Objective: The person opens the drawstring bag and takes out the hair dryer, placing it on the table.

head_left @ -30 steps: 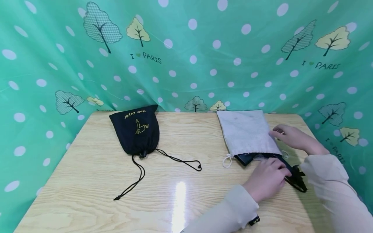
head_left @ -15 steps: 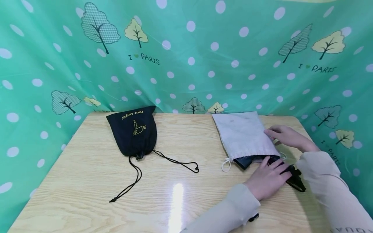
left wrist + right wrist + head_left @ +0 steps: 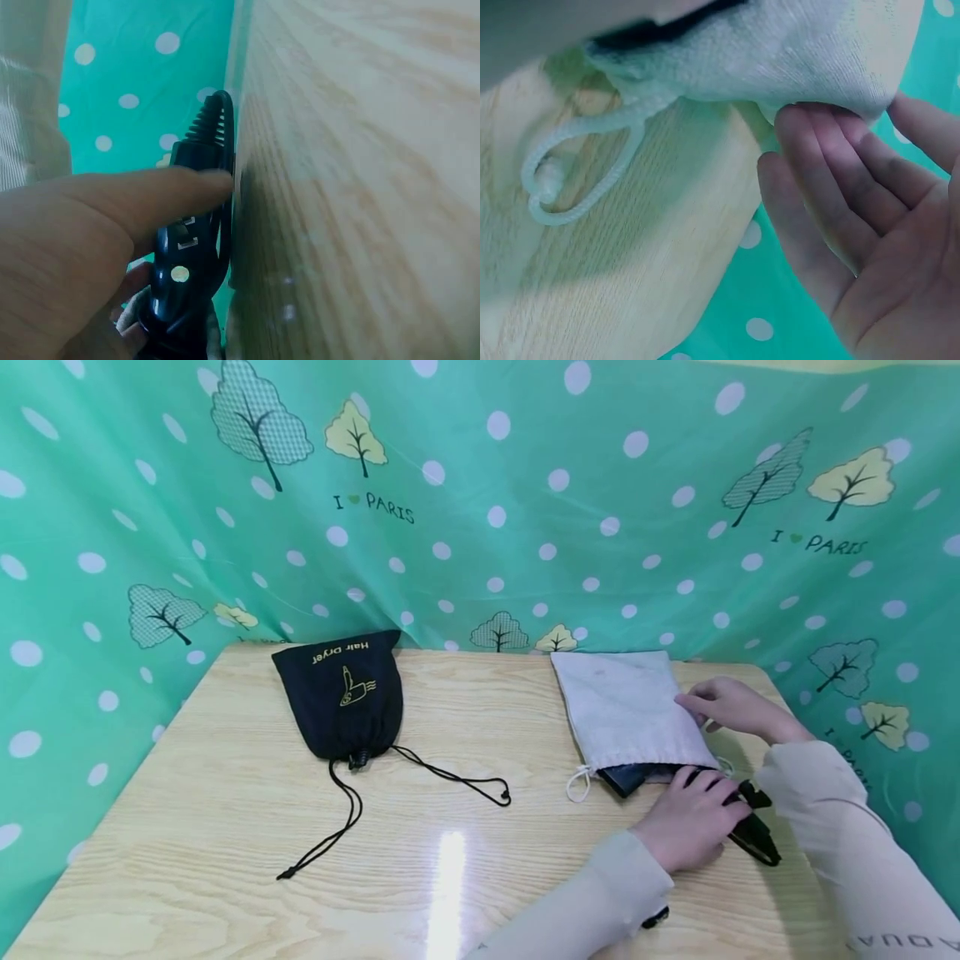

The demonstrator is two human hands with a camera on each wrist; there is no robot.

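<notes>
Left hand (image 3: 688,825) wraps a slim black device (image 3: 174,289), thumb laid across it and fingers behind, just outside the mouth of a pale grey drawstring pouch (image 3: 630,706) on the right part of the worktop (image 3: 225,777). In the left wrist view the device shows white markings, a small pale round spot and, at its end, a ribbed cord guard (image 3: 202,124), from which a black cord (image 3: 227,135) bends back along its side. Seen from the head, this end points towards the person's right, while the other end meets the pouch opening; how much of it lies inside is hidden. Right hand (image 3: 731,703) pinches the pouch's right edge, thumb at the cloth's border and fingertips tucked under it, the little finger standing apart. Beside that edge a knotted white loop (image 3: 577,127) rests on the worktop. At the left part of the opening a dark flat piece (image 3: 626,779) juts out; whether it belongs to the device cannot be told. Well apart, on the left, lies a black pouch (image 3: 330,718) lettered "Hair Dryer" in yellow, its two black drawcords (image 3: 457,777) spread out. Behind hangs a green dotted curtain (image 3: 420,418) printed with trees.
</notes>
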